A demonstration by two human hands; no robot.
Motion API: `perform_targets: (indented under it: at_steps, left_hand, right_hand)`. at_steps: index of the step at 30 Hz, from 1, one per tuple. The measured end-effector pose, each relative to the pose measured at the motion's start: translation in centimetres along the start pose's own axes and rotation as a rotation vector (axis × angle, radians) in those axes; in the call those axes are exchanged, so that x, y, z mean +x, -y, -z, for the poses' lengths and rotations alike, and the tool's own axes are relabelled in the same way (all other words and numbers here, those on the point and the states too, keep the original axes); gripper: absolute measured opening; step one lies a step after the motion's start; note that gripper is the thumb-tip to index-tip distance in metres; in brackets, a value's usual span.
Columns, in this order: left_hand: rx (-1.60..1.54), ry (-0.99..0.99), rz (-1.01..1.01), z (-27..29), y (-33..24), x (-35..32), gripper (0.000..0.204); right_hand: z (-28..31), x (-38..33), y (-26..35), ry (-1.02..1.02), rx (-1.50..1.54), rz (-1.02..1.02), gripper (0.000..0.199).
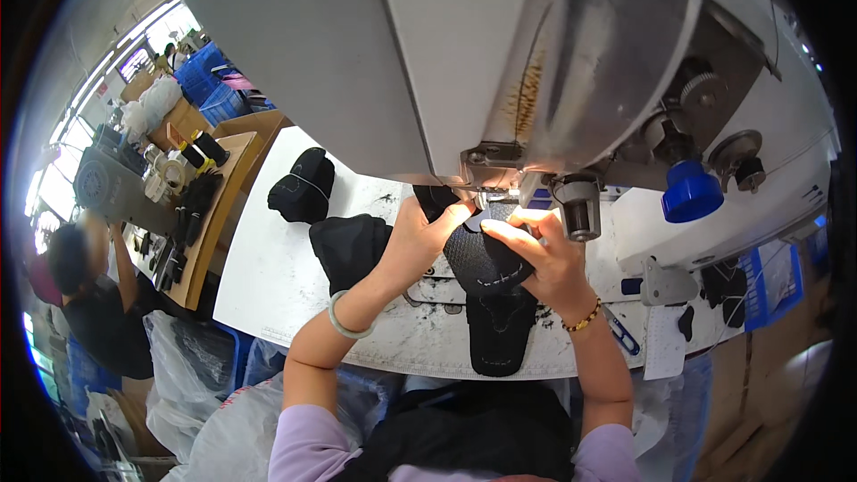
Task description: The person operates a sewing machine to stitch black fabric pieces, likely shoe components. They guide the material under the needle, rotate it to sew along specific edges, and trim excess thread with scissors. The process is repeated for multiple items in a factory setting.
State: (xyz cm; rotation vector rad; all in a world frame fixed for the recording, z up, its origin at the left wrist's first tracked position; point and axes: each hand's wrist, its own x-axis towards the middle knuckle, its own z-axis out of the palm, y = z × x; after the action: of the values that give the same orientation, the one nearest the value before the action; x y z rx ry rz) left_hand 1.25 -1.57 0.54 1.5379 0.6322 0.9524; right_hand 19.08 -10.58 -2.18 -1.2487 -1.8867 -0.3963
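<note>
A black textured fabric piece [484,261] with a line of white stitches lies under the lit needle area of a sewing machine [420,45]. My left hand [425,234] grips its far left edge, thumb and fingers closed beside the needle. From the right, my right hand [546,259] pinches the same piece, with the thumb and index finger close to the needle. Toward me, another black piece [500,335] with white stitching hangs down against the table edge. What lies directly beneath the needle is partly hidden by my fingers.
Left of my left arm lie a black fabric stack [350,248] and a tied black bundle [303,186]. Blue thread snips [622,332] rest right of my right wrist. Dark lint dots the white table [259,295]. A person [103,303] works at another bench, far left.
</note>
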Motion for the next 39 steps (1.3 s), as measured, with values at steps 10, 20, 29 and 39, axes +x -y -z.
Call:
perform_targets:
  at_steps: [10,20,29,39]
  left_hand:
    - [0.002,0.018,-0.066,-0.2,0.1,0.0,0.01]
    - [-0.181,0.046,-0.054,0.8,2.6,1.5,0.014]
    - [-0.188,0.032,-0.141,0.5,2.9,1.6,0.013]
    - [-0.148,0.019,-0.214,0.2,2.5,1.7,0.017]
  right_hand:
    - [-0.7,0.1,0.7,-0.141,0.097,-0.042,0.041]
    - [-1.1,0.2,1.2,-0.129,0.053,-0.041,0.055]
    - [-1.5,-0.5,1.2,-0.215,-0.076,0.061,0.046]
    - [-1.3,-0.1,1.1,-0.242,-0.058,0.085,0.042]
